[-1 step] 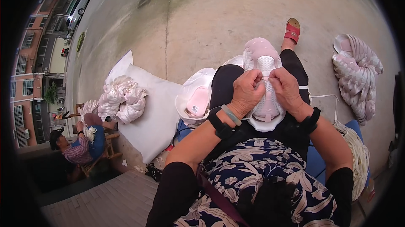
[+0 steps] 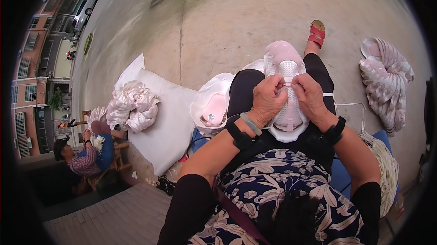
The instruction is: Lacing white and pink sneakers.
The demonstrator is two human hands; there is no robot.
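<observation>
A pink and white shoe upper (image 2: 287, 108) rests lengthwise on my lap, with a white perforated tongue along its middle. My left hand (image 2: 268, 97) is closed in a pinch at the left edge of its lacing opening. On the opposite edge, my right hand (image 2: 310, 94) pinches in the same way, the fingertips of both hands nearly meeting over the tongue. Any lace between the fingertips is too small to make out. Beside my left knee lies another pale shoe upper (image 2: 214, 108), its pink insole showing.
On a white sheet (image 2: 168, 113) at the left sits a bundle of pink and white uppers (image 2: 132, 106). A similar stack (image 2: 387, 85) lies on the concrete at the right. White laces (image 2: 382, 167) hang by my right elbow. A seated co-worker (image 2: 86, 158) is at far left.
</observation>
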